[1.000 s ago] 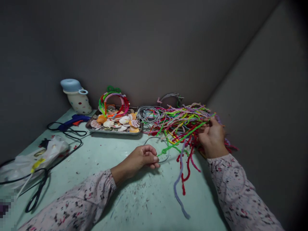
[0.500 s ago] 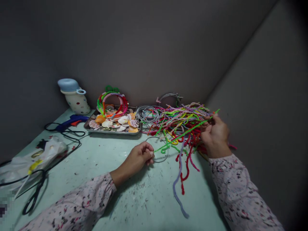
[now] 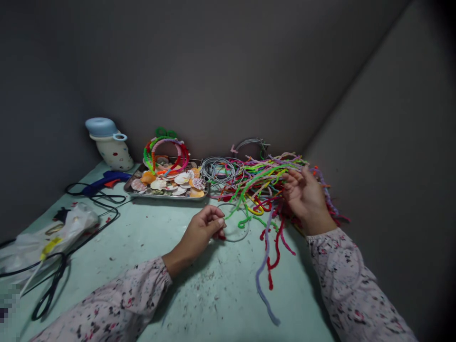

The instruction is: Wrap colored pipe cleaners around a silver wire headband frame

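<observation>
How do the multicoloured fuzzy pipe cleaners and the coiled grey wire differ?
The multicoloured fuzzy pipe cleaners are thick, bright and loosely tangled; the coiled grey wire is thin, one colour and wound in loops. The right hand is among the pipe cleaners; no hand touches the coil. Both are long strands, lying side by side.

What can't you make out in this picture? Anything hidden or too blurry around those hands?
In the head view:
What the left hand pinches: its fingers hide it, though a bit of red shows.
Whether the right hand holds any pipe cleaners: the tangle hides it.
Lower shells in the tray: upper shells cover them.
Bottom left corner: a blocky blur hides it.
</observation>
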Demonstrator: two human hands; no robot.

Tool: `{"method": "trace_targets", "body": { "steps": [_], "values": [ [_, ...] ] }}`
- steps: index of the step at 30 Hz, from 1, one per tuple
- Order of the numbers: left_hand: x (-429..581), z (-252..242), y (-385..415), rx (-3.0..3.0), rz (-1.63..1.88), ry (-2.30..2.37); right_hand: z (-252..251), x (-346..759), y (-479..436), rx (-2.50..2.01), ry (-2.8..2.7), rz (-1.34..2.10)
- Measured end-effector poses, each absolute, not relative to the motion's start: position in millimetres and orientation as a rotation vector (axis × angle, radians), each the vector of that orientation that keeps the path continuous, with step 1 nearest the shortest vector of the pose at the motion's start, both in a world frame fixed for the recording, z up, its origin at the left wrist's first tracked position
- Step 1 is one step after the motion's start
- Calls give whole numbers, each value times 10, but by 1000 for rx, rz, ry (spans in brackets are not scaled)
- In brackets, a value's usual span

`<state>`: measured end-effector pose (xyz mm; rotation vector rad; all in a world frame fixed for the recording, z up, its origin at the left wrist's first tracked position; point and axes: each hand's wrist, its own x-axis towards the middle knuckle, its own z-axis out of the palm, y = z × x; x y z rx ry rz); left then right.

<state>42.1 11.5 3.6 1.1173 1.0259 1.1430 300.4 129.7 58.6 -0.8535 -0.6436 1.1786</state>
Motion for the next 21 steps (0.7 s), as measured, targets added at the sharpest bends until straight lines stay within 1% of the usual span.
{"method": "trace_targets", "body": {
  "steps": [5,8,11,15,21],
  "values": [
    [406,43,124,1099,1196,1025,554,2856,1109,-972,-1235,1663],
    [413,43,112,1099,1201,984,523,2669,942,-1115,-1642,1745],
    [419,42,104,1115,1172,967,498,2445,801,-1059,-1900,1728],
    [413,26,110,1124,1129,961,446,2255,722,-1056,-1865,1633],
    [398,-6,138,1083,1137,940,411,2214,695,-1036,-1962,1450]
  ]
}}
